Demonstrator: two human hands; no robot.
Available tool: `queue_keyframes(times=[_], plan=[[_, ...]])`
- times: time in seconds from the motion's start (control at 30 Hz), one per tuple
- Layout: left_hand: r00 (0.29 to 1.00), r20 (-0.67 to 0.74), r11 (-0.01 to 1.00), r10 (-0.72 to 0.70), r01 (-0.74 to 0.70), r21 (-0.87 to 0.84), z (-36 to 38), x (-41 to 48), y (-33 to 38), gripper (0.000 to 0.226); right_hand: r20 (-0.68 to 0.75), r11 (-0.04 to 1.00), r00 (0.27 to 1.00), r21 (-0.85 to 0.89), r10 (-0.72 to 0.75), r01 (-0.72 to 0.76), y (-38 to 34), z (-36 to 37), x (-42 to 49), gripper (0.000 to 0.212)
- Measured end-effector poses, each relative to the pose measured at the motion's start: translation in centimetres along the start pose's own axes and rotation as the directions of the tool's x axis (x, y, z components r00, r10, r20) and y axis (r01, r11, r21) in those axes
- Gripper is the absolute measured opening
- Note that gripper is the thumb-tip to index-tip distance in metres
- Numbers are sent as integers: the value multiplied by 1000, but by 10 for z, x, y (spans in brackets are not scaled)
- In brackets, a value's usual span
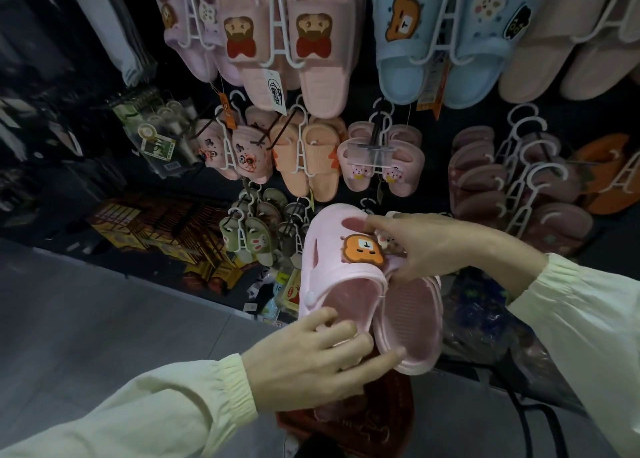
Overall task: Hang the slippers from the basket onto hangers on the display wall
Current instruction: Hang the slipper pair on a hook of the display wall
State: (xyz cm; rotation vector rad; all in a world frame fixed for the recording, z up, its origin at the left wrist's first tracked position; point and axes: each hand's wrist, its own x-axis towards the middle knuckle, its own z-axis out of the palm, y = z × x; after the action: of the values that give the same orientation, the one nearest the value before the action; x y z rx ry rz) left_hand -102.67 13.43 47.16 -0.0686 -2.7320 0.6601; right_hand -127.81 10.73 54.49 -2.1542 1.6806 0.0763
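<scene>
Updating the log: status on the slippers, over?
Left hand, right hand both grip slippers. Not yet hung. Hung pairs crowd wall ahead.

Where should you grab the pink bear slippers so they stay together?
Probably at both ends. The pink bear slippers lie side by side, toes pointing away from the person, so the left hand from below can grip both heels together, while the right hand comes from the right over the toe tops. That leaves the foot openings free.
</scene>
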Motion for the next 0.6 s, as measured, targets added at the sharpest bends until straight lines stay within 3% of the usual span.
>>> queue_keyframes(times=[0.13, 0.3, 0.47, 0.6], plan=[[981, 22, 979, -195, 196, -48, -3, 5, -9, 67, -84, 997, 996, -71, 27, -33, -2, 8, -2, 82], [864, 58, 864, -501, 503, -25, -10, 23, -31, 81, -203, 975, 979, -222, -30, -16, -14, 13, -8, 73], [845, 176, 853, -506, 520, -42, -12, 38, -48, 98, -251, 959, 965, -283, -69, -5, -27, 21, -10, 76], [838, 221, 863, -499, 503, 41, -10, 42, -44, 102, -287, 965, 954, -264, -88, 10, -28, 23, -14, 55]])
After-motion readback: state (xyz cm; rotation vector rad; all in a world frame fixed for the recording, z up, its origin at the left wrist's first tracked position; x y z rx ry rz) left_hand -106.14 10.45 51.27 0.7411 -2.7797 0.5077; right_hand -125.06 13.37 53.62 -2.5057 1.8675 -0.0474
